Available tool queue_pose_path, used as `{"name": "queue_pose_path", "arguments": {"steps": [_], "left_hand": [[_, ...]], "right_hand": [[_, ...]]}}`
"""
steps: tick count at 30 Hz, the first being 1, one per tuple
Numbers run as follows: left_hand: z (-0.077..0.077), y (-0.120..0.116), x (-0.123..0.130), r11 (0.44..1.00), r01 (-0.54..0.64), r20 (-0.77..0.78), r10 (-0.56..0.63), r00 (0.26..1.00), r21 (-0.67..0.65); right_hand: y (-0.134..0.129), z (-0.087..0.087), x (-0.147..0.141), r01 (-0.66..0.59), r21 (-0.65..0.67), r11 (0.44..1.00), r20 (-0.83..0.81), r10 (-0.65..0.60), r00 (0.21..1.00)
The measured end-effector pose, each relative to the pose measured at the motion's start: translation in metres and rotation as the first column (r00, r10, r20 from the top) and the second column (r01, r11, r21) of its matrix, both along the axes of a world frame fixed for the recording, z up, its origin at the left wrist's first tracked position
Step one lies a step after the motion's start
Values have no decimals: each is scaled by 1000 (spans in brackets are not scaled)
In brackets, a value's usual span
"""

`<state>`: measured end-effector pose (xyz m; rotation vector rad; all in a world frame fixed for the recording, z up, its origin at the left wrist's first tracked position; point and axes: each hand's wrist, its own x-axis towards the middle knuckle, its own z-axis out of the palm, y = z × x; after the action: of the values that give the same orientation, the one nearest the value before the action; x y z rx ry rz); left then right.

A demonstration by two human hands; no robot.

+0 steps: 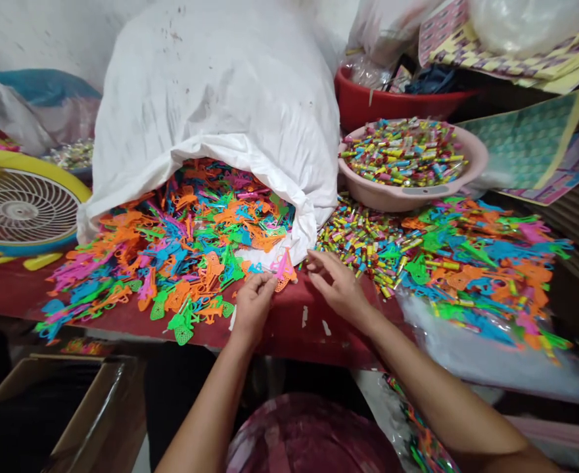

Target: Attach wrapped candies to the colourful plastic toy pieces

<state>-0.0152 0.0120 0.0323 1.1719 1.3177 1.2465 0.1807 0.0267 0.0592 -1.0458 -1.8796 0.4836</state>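
My left hand [255,305] is closed, its thumb and fingertips pinching a small pink plastic toy [283,265] that overlaps an orange one with a mesh part. To its right, my right hand [337,286] has its fingers apart, with nothing visible in them. Its fingertips are beside the edge of a pile of small wrapped candies [363,240]. In front of my left hand, a heap of bright plastic toys [185,230] spills from the mouth of a large white sack [215,85] onto the red tabletop [313,335].
A pink basin [397,197] of wrapped candies stands at the right, before a red tub [397,108]. More plastic toys [481,256] lie on clear plastic bags [466,351]. A yellow fan [27,200] is at the left, with a cardboard box [72,420] below.
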Motion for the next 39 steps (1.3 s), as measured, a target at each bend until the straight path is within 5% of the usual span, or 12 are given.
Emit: {"name": "queue_pose_path", "arguments": {"steps": [3,6,10,13,16,18,24,26,31,36,39], "left_hand": [[5,-5,1,993,112,-3,-112,994,-25],[10,-5,6,966,208,-294,-156,943,155],[19,-4,20,835,483,-677,-198,709,261],[21,1,36,761,601,-739,-255,623,243],[17,16,56,815,507,-661,-220,718,279],[14,30,70,885,420,-703,-169,691,200],[10,61,115,950,312,-957,-108,270,-19],[9,65,124,957,290,-971,-95,222,-27],[12,60,117,967,247,-959,-133,251,-69],[12,34,75,961,262,-960,-152,237,-87],[10,20,60,944,327,-964,-111,240,-27]], "right_hand": [[4,7,1,0,78,997,-4,0,1000],[1,21,17,-97,90,991,135,84,987],[-12,29,46,-203,-124,971,314,233,920],[-25,20,69,-152,-278,948,297,235,925],[-36,6,89,13,-363,932,172,54,984],[-40,-1,100,116,-424,898,70,-95,993],[-44,-15,107,137,-549,825,-168,-269,948],[-46,-18,103,179,-476,861,-68,-238,969],[-59,-16,89,153,-290,945,238,-83,968],[-64,-4,93,187,-149,971,515,-86,853],[-54,-2,97,63,-71,995,614,-6,789]]}}
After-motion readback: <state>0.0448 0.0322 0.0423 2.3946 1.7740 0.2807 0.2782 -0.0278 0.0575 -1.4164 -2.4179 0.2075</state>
